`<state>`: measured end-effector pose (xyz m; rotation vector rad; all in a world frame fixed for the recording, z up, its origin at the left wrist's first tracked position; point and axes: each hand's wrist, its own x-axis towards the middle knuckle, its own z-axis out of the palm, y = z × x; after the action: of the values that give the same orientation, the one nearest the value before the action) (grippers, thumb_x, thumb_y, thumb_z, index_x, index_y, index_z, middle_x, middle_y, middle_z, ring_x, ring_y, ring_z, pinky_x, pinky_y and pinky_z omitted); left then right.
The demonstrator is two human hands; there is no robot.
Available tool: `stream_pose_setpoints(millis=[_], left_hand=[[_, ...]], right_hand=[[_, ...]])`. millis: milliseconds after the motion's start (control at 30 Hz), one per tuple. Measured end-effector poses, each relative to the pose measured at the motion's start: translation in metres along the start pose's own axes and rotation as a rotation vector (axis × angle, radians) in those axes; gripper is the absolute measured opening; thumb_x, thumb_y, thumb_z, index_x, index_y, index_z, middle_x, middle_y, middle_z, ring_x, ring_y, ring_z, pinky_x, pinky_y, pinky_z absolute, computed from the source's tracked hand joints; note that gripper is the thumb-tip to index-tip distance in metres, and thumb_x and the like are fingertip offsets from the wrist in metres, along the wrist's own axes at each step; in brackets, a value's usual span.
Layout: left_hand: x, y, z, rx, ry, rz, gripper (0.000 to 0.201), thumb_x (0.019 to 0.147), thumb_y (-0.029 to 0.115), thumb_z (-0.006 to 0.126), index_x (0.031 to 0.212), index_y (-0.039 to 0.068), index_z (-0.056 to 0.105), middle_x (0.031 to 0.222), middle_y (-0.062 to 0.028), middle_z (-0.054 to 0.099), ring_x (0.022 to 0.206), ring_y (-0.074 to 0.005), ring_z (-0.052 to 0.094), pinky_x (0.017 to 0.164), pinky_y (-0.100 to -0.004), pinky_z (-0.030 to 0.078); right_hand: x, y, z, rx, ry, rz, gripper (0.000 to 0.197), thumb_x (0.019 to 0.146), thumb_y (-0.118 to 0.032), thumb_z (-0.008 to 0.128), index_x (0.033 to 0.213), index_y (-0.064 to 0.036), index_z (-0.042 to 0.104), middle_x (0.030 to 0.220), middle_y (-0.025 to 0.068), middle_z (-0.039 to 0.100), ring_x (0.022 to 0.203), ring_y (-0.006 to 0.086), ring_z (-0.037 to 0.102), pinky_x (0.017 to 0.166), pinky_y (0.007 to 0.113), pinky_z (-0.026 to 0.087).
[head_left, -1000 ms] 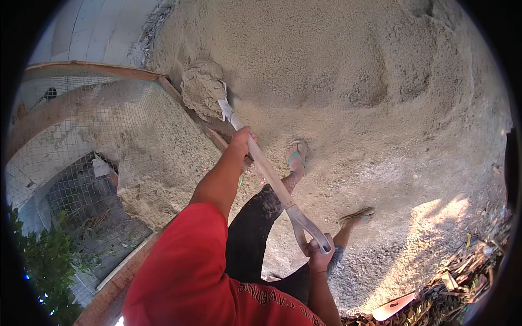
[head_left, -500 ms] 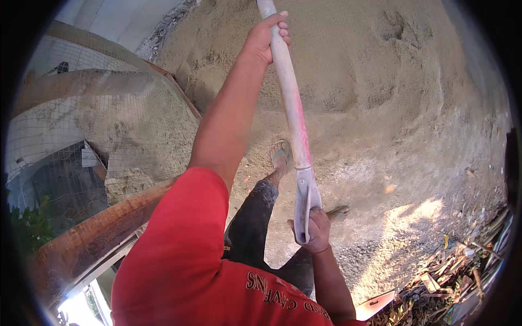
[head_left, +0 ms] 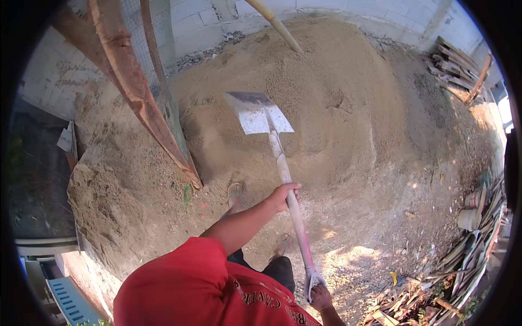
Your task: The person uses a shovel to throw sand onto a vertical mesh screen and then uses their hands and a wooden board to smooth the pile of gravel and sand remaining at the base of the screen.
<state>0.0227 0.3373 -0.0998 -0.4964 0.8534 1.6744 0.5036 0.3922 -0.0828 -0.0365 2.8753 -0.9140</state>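
Observation:
A long-handled shovel slants across the middle, its flat metal blade pointing away from me in front of a large sand pile. The blade carries no load; its far edge looks dark with sand. Wrapped round the shaft below the blade is my left hand. At the near end, my right hand is closed on the grip, its fingers partly hidden by the handle. The shaft shows a worn pink stretch near the grip.
Left of the pile stands a rusty beam with mesh beside it. A yellowish pole sticks into the sand top. Scrap wood lies at the lower right, near a pale bucket. A block wall runs behind.
The shovel's blade has come into view, and both hands now appear lower in the picture, still holding the shovel. The view has shifted to show more of the sand pile and wall.

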Motion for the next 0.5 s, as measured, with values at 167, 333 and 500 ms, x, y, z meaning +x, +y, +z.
stream_pose_setpoints(millis=[167,333,500], left_hand=[[-0.06,-0.187,-0.089,-0.111,0.224,-0.117,0.011,0.082,0.017,0.066,0.08,0.01,0.057,0.07,-0.0055,0.055,0.064,-0.021,0.056,0.063,-0.0382,0.051],[-0.107,-0.222,-0.139,-0.187,0.459,-0.105,0.016,0.082,0.022,0.064,0.086,0.007,0.061,0.075,-0.009,0.056,0.067,-0.0262,0.058,0.065,-0.043,0.051],[-0.239,-0.105,-0.196,0.011,0.476,0.316,0.045,0.084,0.033,0.065,0.121,0.008,0.058,0.111,-0.0076,0.059,0.094,-0.0194,0.056,0.081,-0.0347,0.045]], right_hand=[[-0.112,-0.053,-0.073,-0.027,-0.27,-0.064,0.019,0.057,-0.013,0.072,0.068,-0.0104,0.057,0.071,0.0072,0.059,0.074,0.0289,0.06,0.079,0.042,0.049],[-0.127,-0.05,-0.111,0.041,-0.412,-0.101,0.019,0.056,-0.013,0.072,0.067,-0.0106,0.057,0.068,0.0073,0.058,0.071,0.0289,0.06,0.077,0.042,0.05],[0.062,-0.134,-0.13,0.032,-0.239,-0.321,0.019,0.058,-0.011,0.072,0.068,-0.0108,0.056,0.065,0.0071,0.058,0.066,0.0305,0.06,0.065,0.043,0.05]])
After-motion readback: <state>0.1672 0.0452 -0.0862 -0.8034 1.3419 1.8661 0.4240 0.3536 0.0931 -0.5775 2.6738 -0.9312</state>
